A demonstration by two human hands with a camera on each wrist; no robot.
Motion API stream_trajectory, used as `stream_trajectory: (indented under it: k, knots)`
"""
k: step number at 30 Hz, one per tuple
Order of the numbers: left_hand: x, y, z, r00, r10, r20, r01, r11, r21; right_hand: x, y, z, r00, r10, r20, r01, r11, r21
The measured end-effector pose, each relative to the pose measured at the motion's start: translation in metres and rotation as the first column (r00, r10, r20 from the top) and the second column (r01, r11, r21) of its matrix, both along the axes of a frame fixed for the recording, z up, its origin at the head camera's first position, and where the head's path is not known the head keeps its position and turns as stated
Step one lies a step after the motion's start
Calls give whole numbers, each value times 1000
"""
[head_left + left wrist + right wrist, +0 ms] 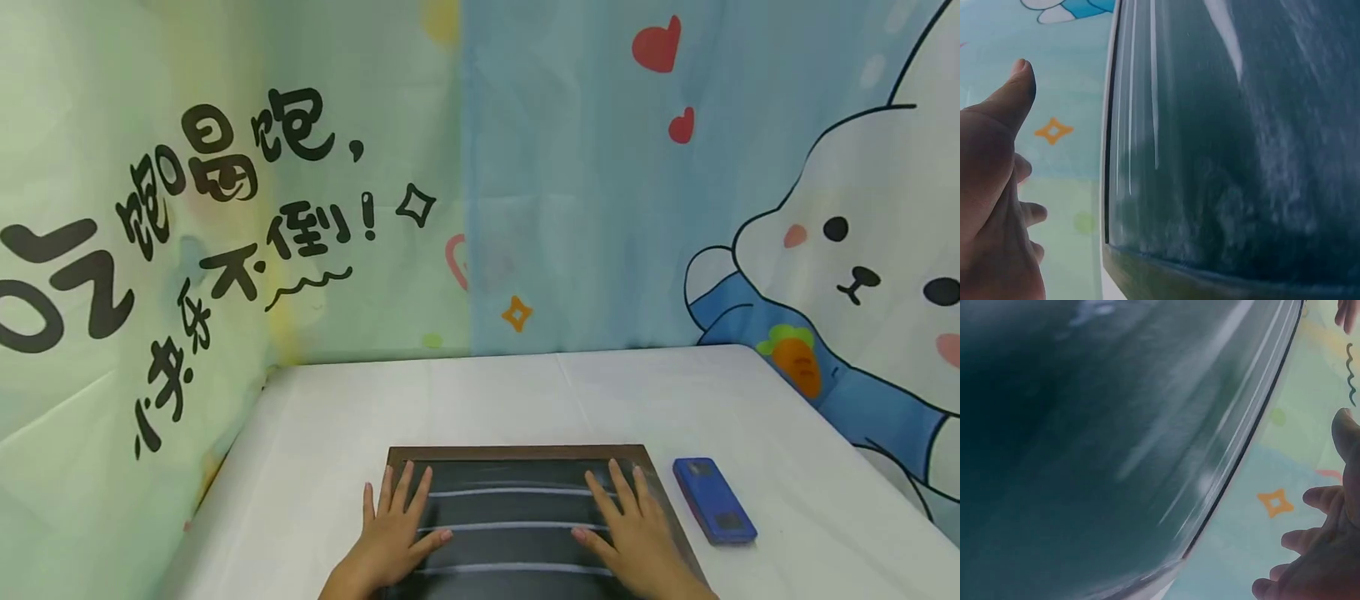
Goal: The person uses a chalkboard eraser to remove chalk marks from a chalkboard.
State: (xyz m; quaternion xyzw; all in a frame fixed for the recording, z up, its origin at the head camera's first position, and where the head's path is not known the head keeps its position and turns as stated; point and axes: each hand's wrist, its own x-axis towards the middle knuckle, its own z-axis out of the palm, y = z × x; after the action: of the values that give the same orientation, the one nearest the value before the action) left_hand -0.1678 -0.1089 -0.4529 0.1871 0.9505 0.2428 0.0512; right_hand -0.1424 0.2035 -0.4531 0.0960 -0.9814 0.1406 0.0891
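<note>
Head view: I have the framed blackboard [517, 550] lying on the white table [465, 404], its brown frame [517, 452] visible along the far edge and its near part cut off by the picture's lower border. 3 pale lines [517, 526] run crosswise on the dark surface, roughly parallel to the far edge.

Left hand [388, 537]: over the left side of the blackboard, back of the hand up, fingers straight and spread apart, thumb pointing inward. Right hand [637, 533]: over the right side of the blackboard, same posture, fingers spread apart, thumb inward. On my 2 wrist feeds, a strip of backdrop shows between each hand and the blackboard, so I log both as raised off the surface. The blackboard fills much of both feeds, with pale smears and glossy streaks; finer texture is blurred.

Blue block [715, 500]: on the table just right of the blackboard, apart from it, near the right hand; darker patches on top.

Backdrop [577, 250]: beyond the blackboard's far edge, pale green at left, blue at right. Black lettering [232, 275] stands beyond and left of the blackboard; a white cartoon rabbit [862, 208] beyond and right of it.
</note>
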Motion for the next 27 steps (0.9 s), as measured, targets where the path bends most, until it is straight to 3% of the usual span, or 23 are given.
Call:
stream_trajectory:
  k: [5, 13, 19, 27]
  knots:
    - [-7, -8, 4, 999, 32, -18, -32, 999, 15, -8, 16, 14, 999, -19, 32, 20, 999, -36]
    - [-15, -33, 1, 994, 110, -30, -109, 994, 27, -19, 71, 26, 988, -138, 73, 143, 988, -66]
    - [-15, -51, -6, 992, 127, 29, -128, 991, 48, -29, 104, 18, 959, -234, 159, 244, 969, -48]
    - [-14, -71, -17, 982, 93, 165, -114, 986, 125, -41, 122, 3, 907, -279, 314, 273, 960, 65]
